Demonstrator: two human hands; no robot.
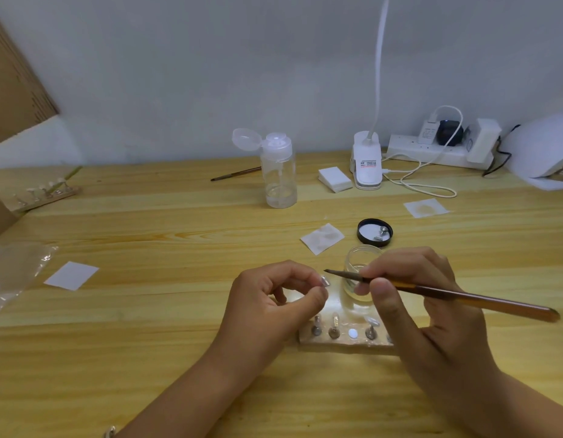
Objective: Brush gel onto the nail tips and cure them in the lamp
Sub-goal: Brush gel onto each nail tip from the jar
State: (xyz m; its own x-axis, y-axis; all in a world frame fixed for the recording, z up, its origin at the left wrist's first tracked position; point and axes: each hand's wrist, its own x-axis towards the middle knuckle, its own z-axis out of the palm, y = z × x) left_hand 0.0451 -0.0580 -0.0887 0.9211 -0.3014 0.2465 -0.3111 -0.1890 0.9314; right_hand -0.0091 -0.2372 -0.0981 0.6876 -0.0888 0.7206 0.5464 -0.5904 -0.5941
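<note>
Wooden worktop (pixel 179 311) carries everything. Nearest the person, at 6 o'clock, lies a pale holder strip (pixel 343 342) with small metal stands upright on it, and one round socket shows bare.

Just beyond it, the left hand (pixel 274 298) has its fingers (pixel 315 298) curled in a pinch on a stand that bears a silvery nail tip (pixel 325 282), turned up toward the person. The right hand (pixel 425 311) grips a brush (pixel 447 294) pen-fashion, thumb and fingers closed round the shaft near the ferrule.

The brush's long axis runs almost crosswise, with the amber handle end out at 4 o'clock and the bristles pointing to 10 o'clock. The nail tip sits just beside the bristle end, on its 6 o'clock side. I cannot tell whether they touch. The coming stroke looks like a short drop of the bristles onto the nail, and the right hand is the one placed to make it while the left steadies.

Behind the right fingers at 12 o'clock stands an open glass jar (pixel 357 279), likely the gel. Its black lid (pixel 375 232) lies farther back, with small metal pieces inside, and a used wipe (pixel 322 238) lies at its 9 o'clock. Farther still are a clear pump bottle (pixel 278 172) with its cap flipped open and a clip lamp (pixel 367 162). The white curing lamp (pixel 545 150) sits far off at 2 o'clock, well apart from the nail tip and on the right hand's side.
</note>
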